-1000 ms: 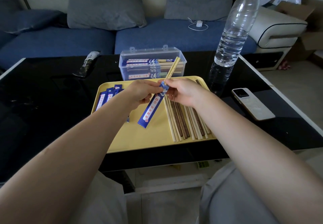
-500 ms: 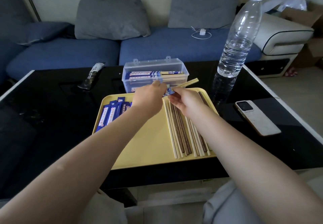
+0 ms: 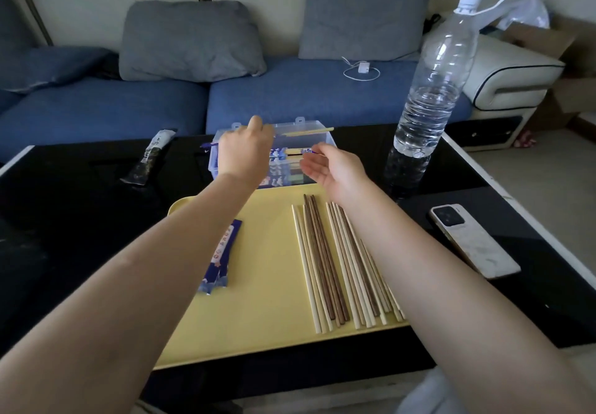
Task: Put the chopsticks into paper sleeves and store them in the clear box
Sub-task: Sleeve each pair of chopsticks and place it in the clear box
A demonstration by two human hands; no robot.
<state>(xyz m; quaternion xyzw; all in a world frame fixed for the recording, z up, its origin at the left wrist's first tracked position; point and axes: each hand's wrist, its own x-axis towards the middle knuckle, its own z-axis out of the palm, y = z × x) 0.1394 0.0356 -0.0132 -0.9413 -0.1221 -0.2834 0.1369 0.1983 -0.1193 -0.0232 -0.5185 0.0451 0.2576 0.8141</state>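
My left hand [image 3: 246,150] holds a sleeved pair of chopsticks [image 3: 308,131] level over the clear box [image 3: 215,168], the bare wooden ends pointing right. The box holds several sleeved pairs. My right hand [image 3: 332,168] hovers just right of the box front, palm up and fingers relaxed, holding nothing. On the yellow tray [image 3: 267,317] lie several loose chopsticks [image 3: 338,262], light and dark, in a row on the right. Blue paper sleeves [image 3: 222,257] lie on the tray's left, partly hidden by my left forearm.
A tall water bottle [image 3: 432,91] stands right of the box. A white phone [image 3: 472,239] lies on the black table [image 3: 64,220] at right. A dark wrapped packet [image 3: 150,158] lies at the table's far left. A blue sofa runs behind.
The sleeved pair went from above the tray up and forward to over the box. My right hand let go of it and opened. The camera tilted down.
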